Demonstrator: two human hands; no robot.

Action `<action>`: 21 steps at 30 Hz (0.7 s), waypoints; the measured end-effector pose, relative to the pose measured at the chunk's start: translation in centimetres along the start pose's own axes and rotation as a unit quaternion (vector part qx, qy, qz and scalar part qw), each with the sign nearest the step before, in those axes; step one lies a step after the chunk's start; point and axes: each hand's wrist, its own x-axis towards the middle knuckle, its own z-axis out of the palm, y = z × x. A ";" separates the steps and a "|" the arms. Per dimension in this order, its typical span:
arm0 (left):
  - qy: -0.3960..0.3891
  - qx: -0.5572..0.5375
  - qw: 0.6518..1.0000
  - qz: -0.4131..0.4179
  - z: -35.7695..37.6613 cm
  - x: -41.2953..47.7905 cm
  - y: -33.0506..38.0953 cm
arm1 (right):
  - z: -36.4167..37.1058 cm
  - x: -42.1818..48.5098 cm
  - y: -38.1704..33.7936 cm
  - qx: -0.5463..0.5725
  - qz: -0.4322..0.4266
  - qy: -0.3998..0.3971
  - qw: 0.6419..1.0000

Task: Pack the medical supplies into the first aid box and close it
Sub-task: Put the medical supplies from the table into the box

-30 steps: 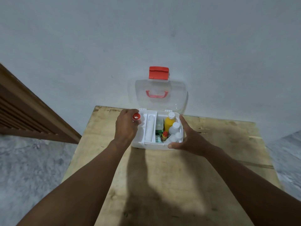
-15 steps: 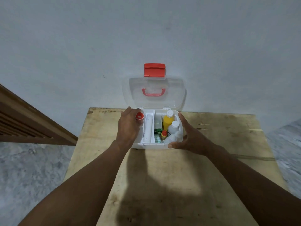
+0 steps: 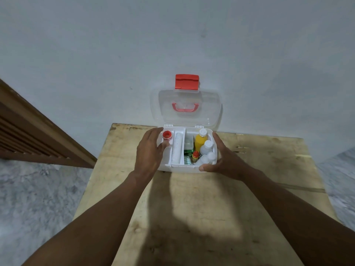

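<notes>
A white first aid box (image 3: 180,168) stands open at the far edge of the table, its clear lid (image 3: 207,106) with a red latch (image 3: 186,82) upright against the wall. Inside lie a red tape roll (image 3: 167,134) in the left tray, a white bandage roll (image 3: 177,148), a yellow bottle (image 3: 200,140), white bottles (image 3: 206,148), a small red-capped bottle (image 3: 195,156) and green packets (image 3: 187,150). My left hand (image 3: 149,150) rests at the box's left side, fingers spread, apart from the tape. My right hand (image 3: 222,158) grips the box's right front corner.
The wooden table (image 3: 192,217) reaches toward me, bare apart from shadows. A pale wall rises right behind the box. A brown slatted wooden panel (image 3: 28,135) stands at the left, with grey stone floor below on both sides.
My left hand set the red tape roll into the left tray and let go, fingers now spread. My right hand stays on the box's right side.
</notes>
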 end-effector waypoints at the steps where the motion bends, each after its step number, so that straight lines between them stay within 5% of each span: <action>1: -0.008 -0.003 1.000 -0.002 0.0 -0.2 0.1 | 0.1 0.0 -0.1 0.001 -0.005 0.004 1.000; 14: -0.087 0.048 0.995 0.002 2.9 -0.8 -0.5 | 0.5 -1.0 1.1 -0.013 -0.002 0.031 0.999; 21: -0.060 0.012 0.998 0.024 3.4 -1.1 -1.5 | 0.4 -1.1 0.8 0.005 -0.001 0.023 1.000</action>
